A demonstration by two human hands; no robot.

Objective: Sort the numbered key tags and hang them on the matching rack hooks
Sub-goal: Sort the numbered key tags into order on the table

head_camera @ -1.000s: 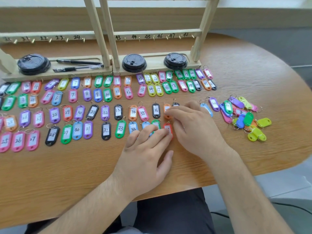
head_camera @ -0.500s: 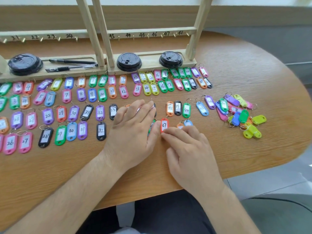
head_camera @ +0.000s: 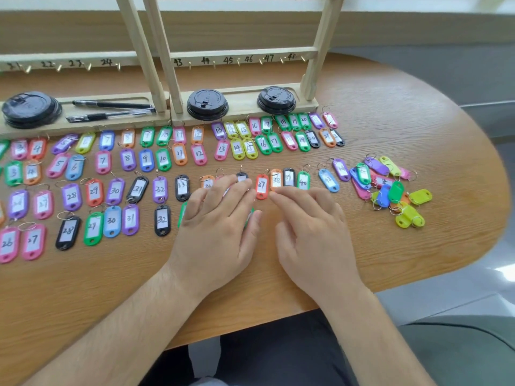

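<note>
Red tag no. 37 lies flat on the wooden table, ring end toward the rack, so I place the rest from it. The left hand is just left of 37, palm down, fingers straight and close together, laid flat over several tags in that row. It holds nothing. An orange tag and a black tag peek out past its fingertips. The right hand is just below and right of 37, palm down too, fingers stretched and a bit spread, gripping nothing. Its index tip sits at the near end of orange tag no. 38, which lies right against 37's right side; can't tell if the finger presses. Going right from 37 in the same row: black no. 39, green no. 40, then a blue tag. Well right of 37 is a loose pile of tags, yellow-green, pink, blue and green, heaped over each other. Left of 37 and beyond it lie rows of numbered tags, mostly in pairs w/ matching nos. Beyond 37, at the far side, stands the wooden rack, its rail marked 43–48, w/ 21–24 further left. Two black cup lids sit on the rack's base beyond 37, a third lid and two pens far left.
</note>
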